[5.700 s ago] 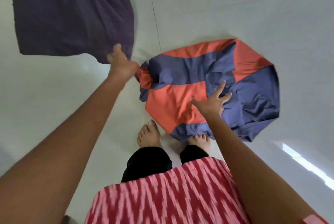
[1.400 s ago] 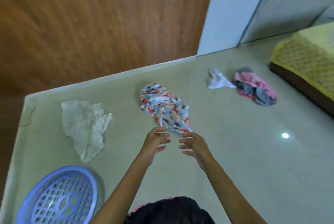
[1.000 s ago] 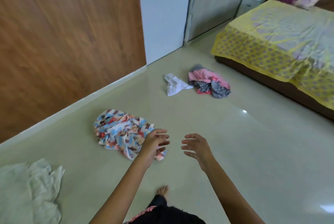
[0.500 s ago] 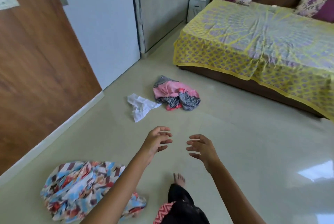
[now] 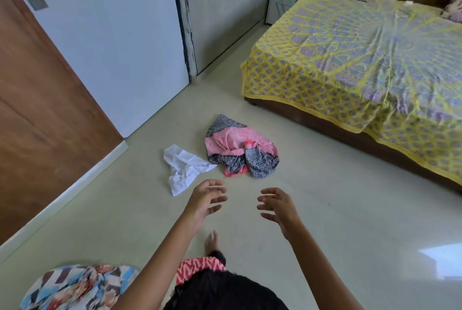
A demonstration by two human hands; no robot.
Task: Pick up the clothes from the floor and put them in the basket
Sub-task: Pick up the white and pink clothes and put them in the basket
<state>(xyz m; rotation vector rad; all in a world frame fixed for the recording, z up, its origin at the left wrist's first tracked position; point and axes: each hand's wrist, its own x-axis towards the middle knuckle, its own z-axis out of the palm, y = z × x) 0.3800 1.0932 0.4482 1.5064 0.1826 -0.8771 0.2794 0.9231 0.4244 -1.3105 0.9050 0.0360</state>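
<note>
Out in front of me, both hands are empty: left hand [image 5: 205, 199] and right hand [image 5: 277, 207] hover side by side with fingers spread and loosely curled, gripping nothing. Half a second back the pink-and-navy garment [image 5: 240, 147] lay well ahead; now it sits just beyond my fingertips, so I've closed in and it reads as the next pick. It's a crumpled heap, pink cloth bunched over navy print, on the floor [image 5: 337, 209]. The white cloth [image 5: 185, 169] lies flat, touching the heap's left edge. The striped multicolour garment [image 5: 75, 287] has dropped behind my left arm, far from the heap. No basket in view.
</note>
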